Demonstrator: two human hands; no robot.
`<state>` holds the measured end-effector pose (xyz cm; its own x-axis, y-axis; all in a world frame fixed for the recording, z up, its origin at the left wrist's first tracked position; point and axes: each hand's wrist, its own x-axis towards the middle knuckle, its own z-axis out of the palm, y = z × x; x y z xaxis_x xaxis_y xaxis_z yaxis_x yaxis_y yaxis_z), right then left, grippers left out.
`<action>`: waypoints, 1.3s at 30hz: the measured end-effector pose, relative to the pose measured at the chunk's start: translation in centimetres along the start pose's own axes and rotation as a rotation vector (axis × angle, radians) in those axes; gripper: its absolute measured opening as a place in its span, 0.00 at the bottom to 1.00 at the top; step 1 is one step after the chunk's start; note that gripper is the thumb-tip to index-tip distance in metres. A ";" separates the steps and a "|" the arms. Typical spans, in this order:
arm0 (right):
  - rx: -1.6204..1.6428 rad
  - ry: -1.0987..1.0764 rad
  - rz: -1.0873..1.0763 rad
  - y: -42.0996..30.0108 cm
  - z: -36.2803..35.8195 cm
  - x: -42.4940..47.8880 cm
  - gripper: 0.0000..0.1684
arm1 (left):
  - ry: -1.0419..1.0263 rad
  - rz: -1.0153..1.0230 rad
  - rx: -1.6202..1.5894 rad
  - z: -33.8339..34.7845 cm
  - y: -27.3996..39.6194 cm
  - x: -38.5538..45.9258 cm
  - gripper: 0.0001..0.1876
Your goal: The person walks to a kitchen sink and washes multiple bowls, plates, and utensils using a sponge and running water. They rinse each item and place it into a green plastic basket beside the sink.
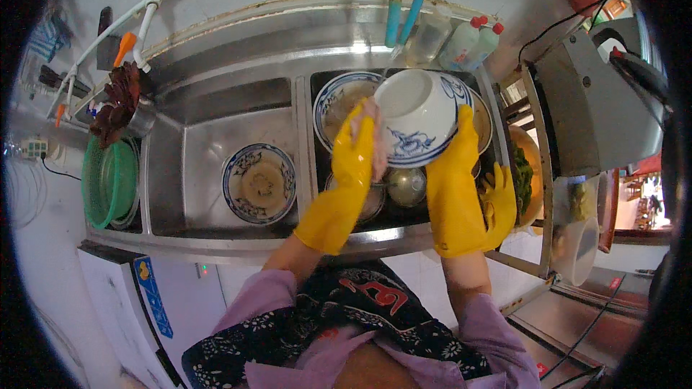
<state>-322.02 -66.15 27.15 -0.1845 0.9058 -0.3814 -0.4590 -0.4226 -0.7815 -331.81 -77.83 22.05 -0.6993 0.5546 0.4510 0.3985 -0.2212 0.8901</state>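
Note:
Both hands wear yellow rubber gloves. A large white bowl with blue patterns [416,119] is tilted over the right sink basin, its underside facing up. My right hand [458,156] grips its lower right rim. My left hand [354,146] presses a pinkish cloth [378,143] against its left side. A thin stream of water falls by the bowl's top left edge. Beneath it, a patterned bowl [331,108] and a round metal utensil [406,187] lie in the basin. Another patterned bowl [259,183] with cloudy liquid sits in the left basin. A spare yellow glove [500,200] lies at the right edge.
Blue tap pipes [393,19] come down above the basin. Plastic bottles with red caps [473,43] stand on the back ledge. Green baskets [108,183] are at the far left, near dark reddish gloves [119,102]. An orange basin with leafy greens [527,178] stands at the right.

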 end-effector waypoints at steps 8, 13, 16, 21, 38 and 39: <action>-0.168 -0.101 -0.116 1.5 0.9 -5.6 0.16 | 0.005 0.383 0.164 2.5 5.2 2.8 0.15; -0.384 -0.079 -0.330 1.3 0.7 -7.2 0.17 | -0.113 -0.189 -0.146 1.8 -1.9 4.4 0.16; -0.449 -0.014 -0.407 -0.1 0.0 -7.3 0.19 | -0.030 -0.124 0.116 3.3 -6.4 1.3 0.20; -1.041 -0.411 -0.723 -1.0 4.6 -11.4 0.18 | -0.348 0.199 -0.600 1.5 -18.9 -5.8 0.25; -1.571 -1.732 -0.288 20.5 10.5 -14.5 0.22 | -0.599 0.001 0.283 -2.9 -5.1 -6.7 0.18; -1.516 -1.720 -0.331 19.0 10.1 -13.6 0.22 | -0.635 0.063 0.335 -2.2 -5.4 -6.3 0.18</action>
<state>-337.04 -86.22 22.52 -0.9440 -0.2422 -0.2240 -0.0202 0.7201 -0.6936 -330.87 -81.89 14.55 -0.2291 0.9309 0.2846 0.6586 -0.0671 0.7495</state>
